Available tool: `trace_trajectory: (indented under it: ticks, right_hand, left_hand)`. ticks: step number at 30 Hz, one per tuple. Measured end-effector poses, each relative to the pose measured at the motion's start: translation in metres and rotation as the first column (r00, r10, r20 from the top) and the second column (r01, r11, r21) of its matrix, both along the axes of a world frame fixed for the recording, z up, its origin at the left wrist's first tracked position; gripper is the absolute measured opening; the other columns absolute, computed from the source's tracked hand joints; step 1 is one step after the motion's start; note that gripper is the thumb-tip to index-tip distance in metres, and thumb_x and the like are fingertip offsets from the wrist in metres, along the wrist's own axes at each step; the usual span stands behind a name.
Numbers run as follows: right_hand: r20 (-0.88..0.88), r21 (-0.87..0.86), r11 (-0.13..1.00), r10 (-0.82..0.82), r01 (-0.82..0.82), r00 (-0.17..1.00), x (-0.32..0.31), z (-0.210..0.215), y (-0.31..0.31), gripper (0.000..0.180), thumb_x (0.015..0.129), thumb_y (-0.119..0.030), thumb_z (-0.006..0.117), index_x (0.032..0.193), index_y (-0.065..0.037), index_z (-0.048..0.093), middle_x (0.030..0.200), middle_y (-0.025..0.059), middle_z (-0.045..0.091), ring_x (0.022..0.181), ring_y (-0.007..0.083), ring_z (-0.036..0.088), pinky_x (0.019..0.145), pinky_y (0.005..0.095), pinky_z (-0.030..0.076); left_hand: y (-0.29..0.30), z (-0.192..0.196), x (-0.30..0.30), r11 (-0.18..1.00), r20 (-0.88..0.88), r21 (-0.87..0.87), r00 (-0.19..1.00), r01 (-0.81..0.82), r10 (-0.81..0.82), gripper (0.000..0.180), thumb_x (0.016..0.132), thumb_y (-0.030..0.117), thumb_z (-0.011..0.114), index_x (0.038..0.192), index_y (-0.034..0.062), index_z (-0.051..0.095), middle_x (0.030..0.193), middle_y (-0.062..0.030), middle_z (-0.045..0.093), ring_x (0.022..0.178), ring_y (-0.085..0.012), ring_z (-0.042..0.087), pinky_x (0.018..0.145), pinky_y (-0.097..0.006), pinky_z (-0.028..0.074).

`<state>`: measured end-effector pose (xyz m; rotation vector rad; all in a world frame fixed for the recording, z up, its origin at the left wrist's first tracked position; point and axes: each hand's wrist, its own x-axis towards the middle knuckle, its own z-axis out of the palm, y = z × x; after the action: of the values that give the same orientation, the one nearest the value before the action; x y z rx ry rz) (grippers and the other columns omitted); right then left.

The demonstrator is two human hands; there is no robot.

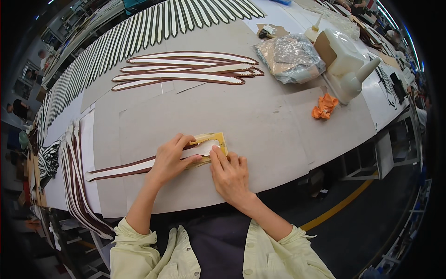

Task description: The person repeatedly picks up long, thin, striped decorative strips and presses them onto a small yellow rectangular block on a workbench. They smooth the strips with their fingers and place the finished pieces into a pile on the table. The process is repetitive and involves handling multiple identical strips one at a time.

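Note:
A long brown-edged white strip (125, 169) lies across the near part of the table, with its right end on a small yellow block (221, 138). My left hand (171, 157) grips the strip just left of the block, thumb on the near side and fingers on the far side. At the block's right part, my right hand (231, 176) has its fingers bent and pressed on the strip's tip. The fingertips partly hide that tip and the block's near edge.
Several similar brown-and-white strips (186, 76) lie beyond my hands, and a bundle (76, 172) droops over the table's left edge. Rows of dark-edged strips (153, 29) fill the far side. At right are a plastic-wrapped package (290, 58), a white bottle (349, 86) and crumpled orange material (324, 107).

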<state>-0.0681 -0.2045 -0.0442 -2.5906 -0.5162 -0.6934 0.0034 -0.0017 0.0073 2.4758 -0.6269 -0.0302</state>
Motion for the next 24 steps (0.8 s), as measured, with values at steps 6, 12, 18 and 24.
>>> trace_trajectory:
  ticks: [6, 12, 18, 24]
  right_hand:
    - [0.021, 0.02, 1.0, -0.019, 0.019, 1.0, 0.002, -0.005, 0.001, 0.048, 0.082, -0.008, 0.07, 0.128, 0.004, 0.065, 0.135, 0.0121, 0.066, 0.098, 0.028, 0.059, 0.081, 0.0433, 0.043]
    - [0.019, 0.02, 1.0, -0.008, 0.008, 1.0, 0.002, -0.002, 0.001, 0.046, 0.082, -0.007, 0.072, 0.127, 0.002, 0.066, 0.134, 0.0096, 0.067, 0.096, 0.0275, 0.058, 0.083, 0.0426, 0.043]
    - [-0.001, 0.014, 1.0, -0.01, 0.01, 1.0, 0.002, -0.002, 0.0, 0.046, 0.083, -0.007, 0.074, 0.127, 0.001, 0.066, 0.134, 0.0076, 0.066, 0.097, 0.0274, 0.058, 0.085, 0.0424, 0.043]
    - [0.013, 0.019, 1.0, 0.005, -0.006, 1.0, 0.003, 0.003, 0.002, 0.041, 0.084, -0.006, 0.07, 0.124, 0.005, 0.066, 0.127, 0.0121, 0.069, 0.093, 0.0285, 0.058, 0.083, 0.0435, 0.043]
  left_hand:
    - [0.014, 0.009, 0.005, 0.981, -0.108, 0.162, 0.99, 0.109, -0.093, 0.051, 0.086, 0.034, 0.084, 0.125, 0.0074, 0.066, 0.11, -0.0107, 0.069, 0.098, -0.0334, 0.07, 0.084, -0.039, 0.057]
    - [0.027, 0.0, 0.012, 0.977, -0.059, 0.076, 0.979, 0.198, -0.193, 0.042, 0.091, 0.031, 0.079, 0.124, 0.0074, 0.066, 0.109, -0.0117, 0.07, 0.095, -0.0341, 0.07, 0.08, -0.043, 0.056]
    - [0.023, -0.004, 0.005, 0.99, -0.089, 0.019, 0.987, 0.139, -0.137, 0.03, 0.09, 0.023, 0.08, 0.115, 0.0065, 0.071, 0.103, -0.0122, 0.071, 0.092, -0.0327, 0.07, 0.078, -0.042, 0.056]
    - [0.02, -0.024, -0.013, 0.99, 0.449, 0.117, 0.886, 0.073, -0.118, 0.037, 0.086, 0.011, 0.079, 0.122, 0.0117, 0.075, 0.101, -0.0061, 0.068, 0.094, -0.0265, 0.065, 0.081, -0.039, 0.053]
